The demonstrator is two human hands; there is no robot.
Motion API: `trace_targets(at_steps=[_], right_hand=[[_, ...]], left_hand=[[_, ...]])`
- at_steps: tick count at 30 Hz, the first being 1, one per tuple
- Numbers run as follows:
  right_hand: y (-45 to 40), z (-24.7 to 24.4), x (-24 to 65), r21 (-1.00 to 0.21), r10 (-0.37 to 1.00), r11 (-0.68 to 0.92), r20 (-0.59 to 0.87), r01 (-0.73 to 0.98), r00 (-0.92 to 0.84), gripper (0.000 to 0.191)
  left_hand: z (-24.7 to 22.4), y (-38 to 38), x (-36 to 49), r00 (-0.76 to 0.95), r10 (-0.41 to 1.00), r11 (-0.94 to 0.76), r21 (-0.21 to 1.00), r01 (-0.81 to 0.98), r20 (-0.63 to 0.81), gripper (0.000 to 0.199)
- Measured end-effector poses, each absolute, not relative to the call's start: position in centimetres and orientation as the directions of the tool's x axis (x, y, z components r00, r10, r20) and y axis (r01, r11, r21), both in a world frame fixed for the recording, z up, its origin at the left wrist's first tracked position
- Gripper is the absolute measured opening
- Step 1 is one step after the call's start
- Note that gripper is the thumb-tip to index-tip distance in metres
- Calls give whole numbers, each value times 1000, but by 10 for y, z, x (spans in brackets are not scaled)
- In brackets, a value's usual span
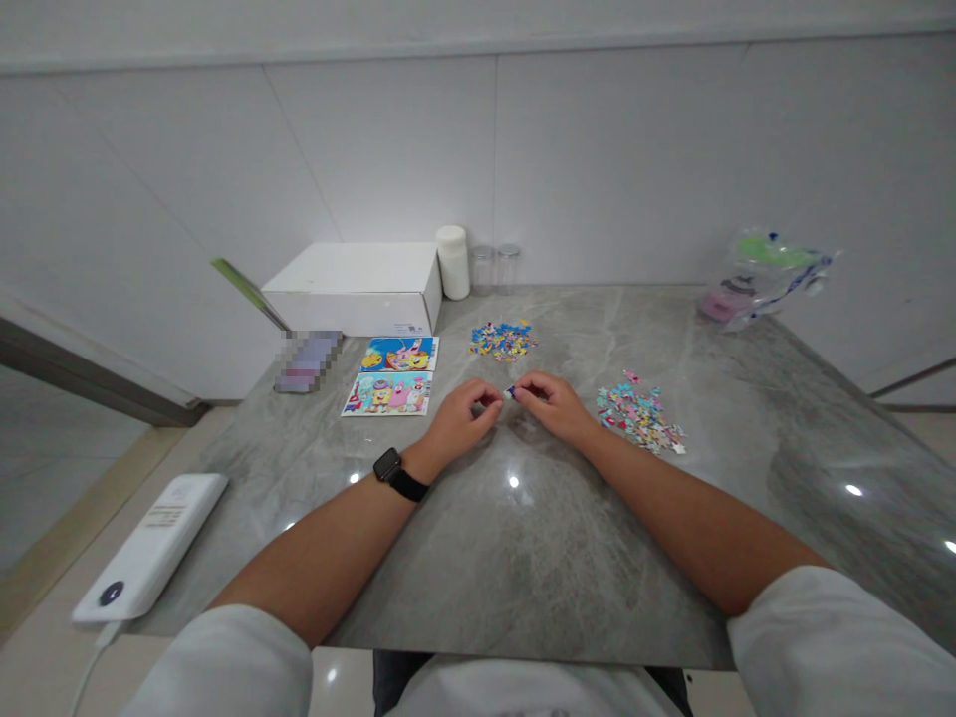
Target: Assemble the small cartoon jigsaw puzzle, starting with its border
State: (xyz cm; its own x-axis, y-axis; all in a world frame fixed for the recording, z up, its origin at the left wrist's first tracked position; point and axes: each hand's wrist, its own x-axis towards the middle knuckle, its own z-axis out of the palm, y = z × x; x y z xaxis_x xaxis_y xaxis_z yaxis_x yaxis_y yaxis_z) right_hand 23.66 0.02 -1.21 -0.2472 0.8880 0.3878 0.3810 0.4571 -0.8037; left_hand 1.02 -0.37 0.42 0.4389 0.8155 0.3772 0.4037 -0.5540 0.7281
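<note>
My right hand point(551, 400) is closed in a pinch on a small jigsaw puzzle piece point(511, 392), dark blue with a pale part. Fingertip to fingertip with it, my left hand point(469, 413) is closed too; whether it grips part of that piece or another one is too small to tell. Beyond the hands lies a pile of mostly blue and yellow puzzle pieces point(503, 341). To the right of my right hand is a second pile of puzzle pieces point(640, 414) in pale blue, pink and cream. Two cartoon picture cards point(388, 394) lie left of my left hand.
A white box point(351, 289), a white bottle point(452, 263) and two clear jars point(496, 269) stand along the wall. A clear plastic bag point(766, 279) sits at the back right. A white power bank point(153, 548) with a cable lies at the left table edge, nearer than a blurred-out phone-like item point(308, 360).
</note>
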Motion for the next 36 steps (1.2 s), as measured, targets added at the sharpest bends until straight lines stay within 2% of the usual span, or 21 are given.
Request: trace_targets(at_steps=[4,8,12,16,20,24,31,36], right_hand=[[0,-11,238,-758,862,504,409,415,-299,25],[-2,-9,239,-694,815,573,427,437,-391,22],[-3,-10,238,-681,811,577,411,451,-417,21],[0,-15,239,-722,842,535,412,438,-349,20],[3,-20,243,-755,862,506,426,418,-274,29],[5,-22,245,-757,863,505,424,415,-276,30],[5,-23,244,-725,849,526,421,445,-318,31],[4,-25,244,-721,839,544,461,429,-289,41]], left_hand=[[4,1,5,479,750,-654,622,432,456,38],[4,4,1,584,664,-745,482,462,466,27],[3,3,1,616,647,-761,424,490,449,23],[10,2,-3,628,667,-744,408,530,401,21],[31,5,-16,637,723,-678,451,580,268,20],[48,6,-27,625,770,-601,471,645,127,17],[45,8,-34,663,741,-558,446,699,-112,14],[38,11,-38,652,747,-537,458,709,-133,24]])
